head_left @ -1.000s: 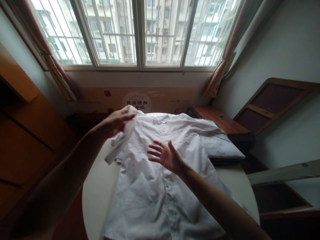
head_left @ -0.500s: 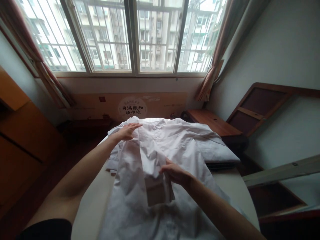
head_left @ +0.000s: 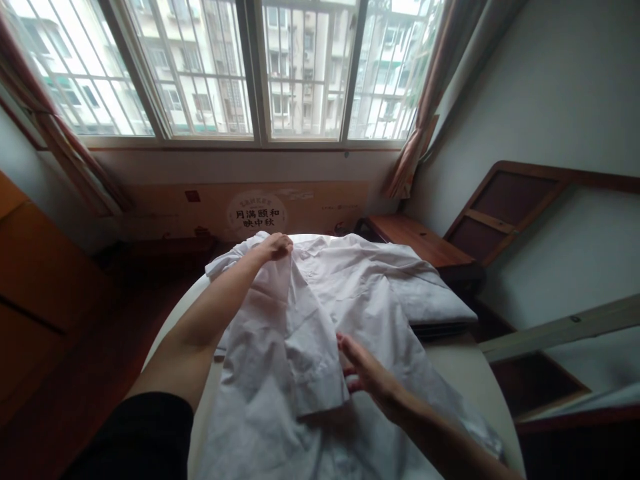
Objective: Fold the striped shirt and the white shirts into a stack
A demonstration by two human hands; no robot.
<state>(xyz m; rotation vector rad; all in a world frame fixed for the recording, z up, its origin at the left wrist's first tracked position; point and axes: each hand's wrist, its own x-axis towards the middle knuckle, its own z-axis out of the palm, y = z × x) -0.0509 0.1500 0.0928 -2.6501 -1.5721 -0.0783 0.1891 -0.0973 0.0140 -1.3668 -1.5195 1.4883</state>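
Plainly, the white shirt [head_left: 360, 270] lay front-up on the table [head_left: 473, 373], one sleeve [head_left: 313, 360] folded inward; the left hand [head_left: 277, 247] pinched its shoulder end, seemingly anchoring the fold, while the right hand [head_left: 369, 375], fingers parted, edged the cuff [head_left: 320, 393].

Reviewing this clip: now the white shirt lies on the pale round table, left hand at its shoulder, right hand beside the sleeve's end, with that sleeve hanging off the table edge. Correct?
Not quite: the sleeve isn't hanging off the edge. The head view shows it lying over the front of the white shirt. The rest stands.
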